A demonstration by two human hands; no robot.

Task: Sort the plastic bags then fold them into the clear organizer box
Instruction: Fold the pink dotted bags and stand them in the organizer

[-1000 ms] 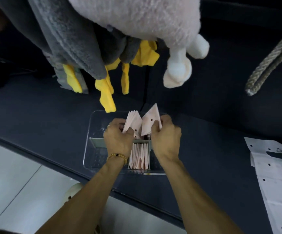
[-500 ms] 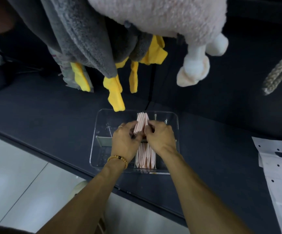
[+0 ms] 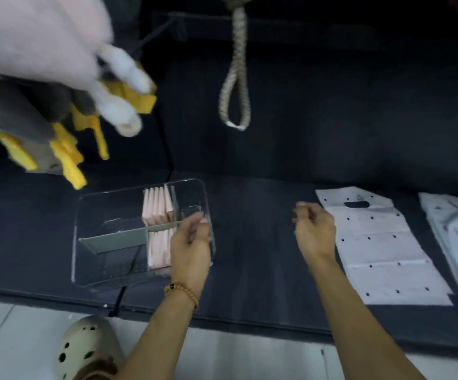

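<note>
bare dark mat (image 3: pixel 252 229) lies open between organizer box (image 3: pixel 90 204) and flat white bag (image 3: pixel 381 242); plush toys (image 3: pixel 44 78) overhang the box's left.

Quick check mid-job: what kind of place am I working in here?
Probably a home room, perhaps a bedroom: a dark padded mat or mattress on a pale tiled floor, plush toys hanging above, and a rope loop.

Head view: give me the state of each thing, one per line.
Organizer box: open, no lid, partly filled.
Pink bags: folded, upright in box.
White bag: flat, unfolded.
Left hand: empty, over the box.
Right hand: empty, loosely curled.
</note>
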